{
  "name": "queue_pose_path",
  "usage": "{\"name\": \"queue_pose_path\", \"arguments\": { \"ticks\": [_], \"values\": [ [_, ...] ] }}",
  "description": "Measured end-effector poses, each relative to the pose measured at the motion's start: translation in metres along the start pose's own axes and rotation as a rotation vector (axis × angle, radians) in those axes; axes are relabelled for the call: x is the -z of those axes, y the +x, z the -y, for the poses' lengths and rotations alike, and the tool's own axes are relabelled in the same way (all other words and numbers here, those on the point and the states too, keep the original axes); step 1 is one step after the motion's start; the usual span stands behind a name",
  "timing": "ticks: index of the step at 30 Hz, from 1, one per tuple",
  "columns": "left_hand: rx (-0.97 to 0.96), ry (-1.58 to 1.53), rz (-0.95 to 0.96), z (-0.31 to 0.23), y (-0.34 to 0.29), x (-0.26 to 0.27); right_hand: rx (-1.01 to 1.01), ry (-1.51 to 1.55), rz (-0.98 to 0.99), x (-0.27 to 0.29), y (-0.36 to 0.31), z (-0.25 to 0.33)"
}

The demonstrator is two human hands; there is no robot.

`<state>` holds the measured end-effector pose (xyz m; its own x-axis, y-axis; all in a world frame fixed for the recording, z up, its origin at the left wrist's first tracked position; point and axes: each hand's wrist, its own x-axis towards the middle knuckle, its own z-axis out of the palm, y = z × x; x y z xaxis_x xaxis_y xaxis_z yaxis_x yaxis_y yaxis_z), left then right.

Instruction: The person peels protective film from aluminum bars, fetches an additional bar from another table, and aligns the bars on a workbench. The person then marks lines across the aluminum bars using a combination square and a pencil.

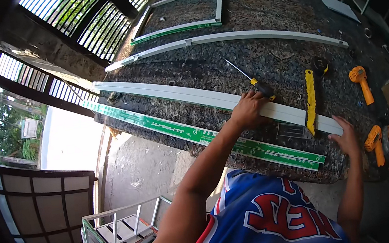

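A long white metal profile [177, 93] with green film along its near edge runs slantwise across the dark, worn table [259, 15]. My left hand [248, 109] lies over it right of the middle, fingers curled across its far edge. At its right end, my right hand [345, 138] holds the tip between thumb and fingers. Just beyond my left hand lies a screwdriver [262, 88] with a black and yellow handle. A yellow wavy-edged tool [311, 102] crosses the profile between my hands. Nearer me lies a second profile [181, 131], covered in green printed film.
Farther back are another white bar [223, 37] and a rectangular frame [219, 5]. A tape measure [319, 66] and two orange power tools [361, 85] lie to the right. Below left stands a rack [113, 225] of framed pieces, beside a slatted window [99, 29].
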<state>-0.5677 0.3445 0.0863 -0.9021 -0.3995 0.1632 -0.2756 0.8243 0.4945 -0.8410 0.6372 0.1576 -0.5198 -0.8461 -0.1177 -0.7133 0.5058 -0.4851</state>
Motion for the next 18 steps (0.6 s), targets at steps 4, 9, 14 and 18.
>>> {"name": "queue_pose_path", "arguments": {
  "ticks": [4, 9, 14, 18],
  "values": [
    [-0.064, -0.008, -0.032, -0.006, 0.007, 0.007, 0.093, 0.061, -0.042, 0.003, 0.000, -0.022],
    [-0.018, 0.023, 0.005, -0.005, 0.002, 0.023, 0.081, 0.107, 0.020, -0.005, 0.015, -0.018],
    [-0.031, 0.030, 0.000, -0.061, 0.015, 0.038, 0.027, -0.019, -0.007, 0.004, 0.006, -0.018],
    [-0.143, 0.087, 0.187, -0.116, 0.029, 0.011, 0.031, -0.052, 0.000, 0.007, 0.001, -0.018]
  ]
}}
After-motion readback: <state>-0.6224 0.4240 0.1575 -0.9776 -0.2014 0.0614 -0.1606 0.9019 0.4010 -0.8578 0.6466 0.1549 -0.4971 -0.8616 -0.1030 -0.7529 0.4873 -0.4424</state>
